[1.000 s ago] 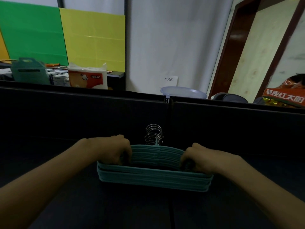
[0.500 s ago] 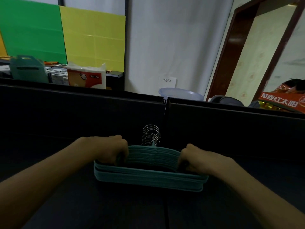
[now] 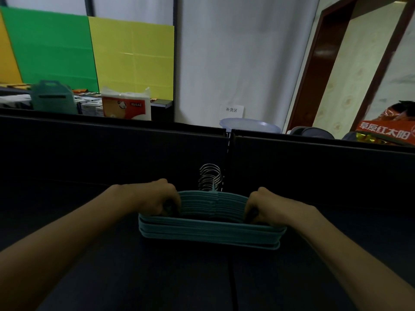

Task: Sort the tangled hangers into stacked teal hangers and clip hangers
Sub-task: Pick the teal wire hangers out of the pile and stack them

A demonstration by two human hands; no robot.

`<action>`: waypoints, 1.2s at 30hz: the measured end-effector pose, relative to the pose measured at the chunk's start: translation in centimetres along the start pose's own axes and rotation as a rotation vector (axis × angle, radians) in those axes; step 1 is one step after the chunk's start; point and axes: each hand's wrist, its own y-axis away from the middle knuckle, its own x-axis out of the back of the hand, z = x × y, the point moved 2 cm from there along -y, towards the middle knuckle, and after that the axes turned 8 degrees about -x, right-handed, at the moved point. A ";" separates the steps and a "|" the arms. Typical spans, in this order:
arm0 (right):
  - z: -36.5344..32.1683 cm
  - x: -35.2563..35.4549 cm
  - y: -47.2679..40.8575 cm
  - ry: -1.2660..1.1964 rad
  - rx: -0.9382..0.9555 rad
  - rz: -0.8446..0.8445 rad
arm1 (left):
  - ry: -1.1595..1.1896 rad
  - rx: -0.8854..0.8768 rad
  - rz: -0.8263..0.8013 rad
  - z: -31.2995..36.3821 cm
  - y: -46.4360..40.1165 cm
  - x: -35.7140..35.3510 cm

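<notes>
Teal hangers [image 3: 211,230] sit in a neat stack on the dark table [image 3: 157,277], metal hooks [image 3: 210,177] bunched together at the far side. Left hand [image 3: 155,197] and right hand [image 3: 267,206] curl their fingers around the stack's two shoulders.

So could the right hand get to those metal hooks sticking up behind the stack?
Probably yes. The metal hooks stand uncovered just behind the teal hangers, with nothing in front of them. But the right hand is gripping the stack's right end, so it would have to let go first.
</notes>
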 end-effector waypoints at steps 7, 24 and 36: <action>0.2 0.3 0.3 -0.012 0.005 0.003 | -0.025 0.041 -0.009 0.6 0.2 0.7; 0.5 1.5 0.5 -0.047 0.064 -0.022 | 0.073 0.010 -0.012 0.1 -0.2 2.0; 0.6 2.5 1.2 -0.051 0.084 0.039 | 0.067 -0.017 0.048 0.8 0.8 3.1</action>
